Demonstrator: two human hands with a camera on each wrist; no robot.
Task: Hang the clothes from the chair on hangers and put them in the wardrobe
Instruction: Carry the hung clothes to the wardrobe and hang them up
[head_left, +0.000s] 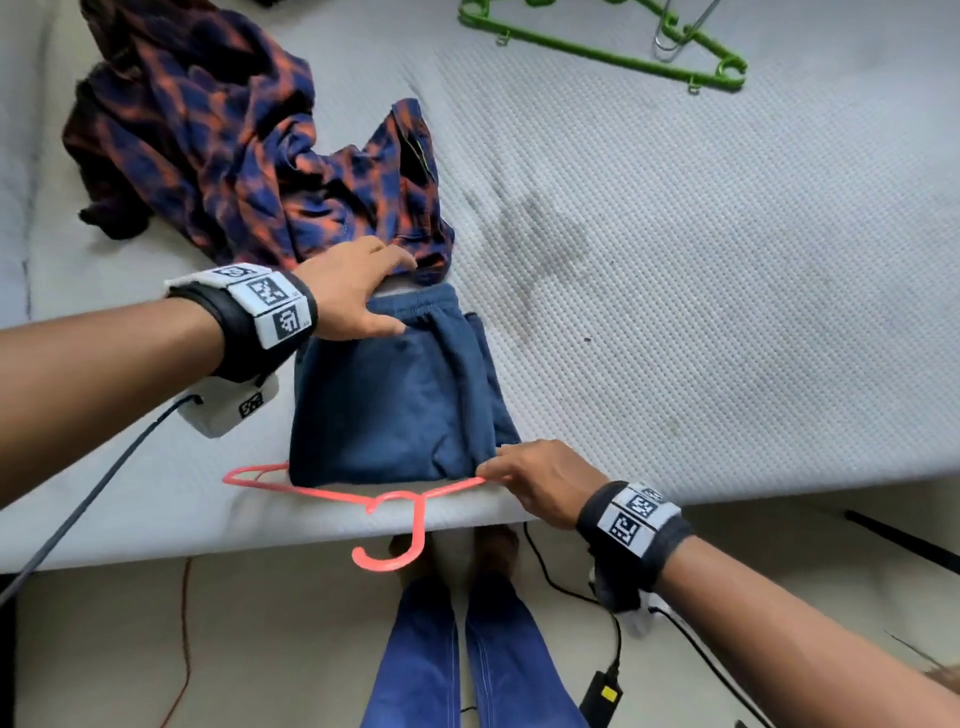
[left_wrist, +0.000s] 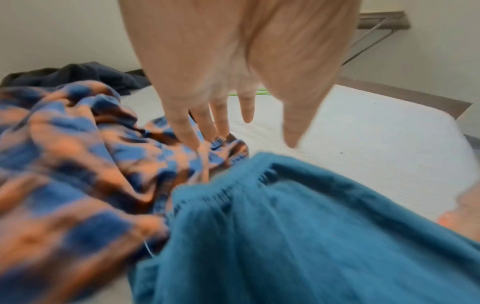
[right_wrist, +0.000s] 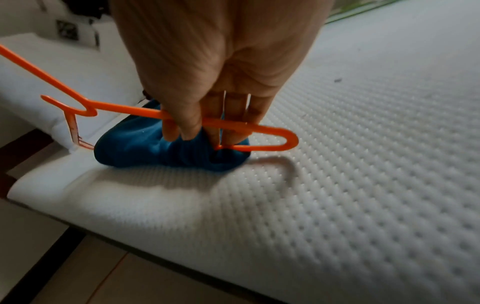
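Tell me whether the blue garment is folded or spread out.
Folded: the blue garment lies as a compact doubled rectangle on the mattress, layered edges showing at its right side.

Head view looks steeply down on the mattress (head_left: 675, 260) edge. Left wrist view faces forward along the fingers; right wrist view sits close above. All share the blue garment (head_left: 384, 410).

You've got a white mattress with a dotted quilted cover (head_left: 675, 270), faintly stained grey near its middle, and everything sits on it. At its near edge a folded blue fabric garment (head_left: 389, 410) lies over an orange plastic hanger (head_left: 332, 493) whose hook juts past the edge; a crumpled navy-and-orange checked shirt (head_left: 223, 145) lies just behind, touching it. A green plastic hanger (head_left: 613, 52) lies well apart at the far side.
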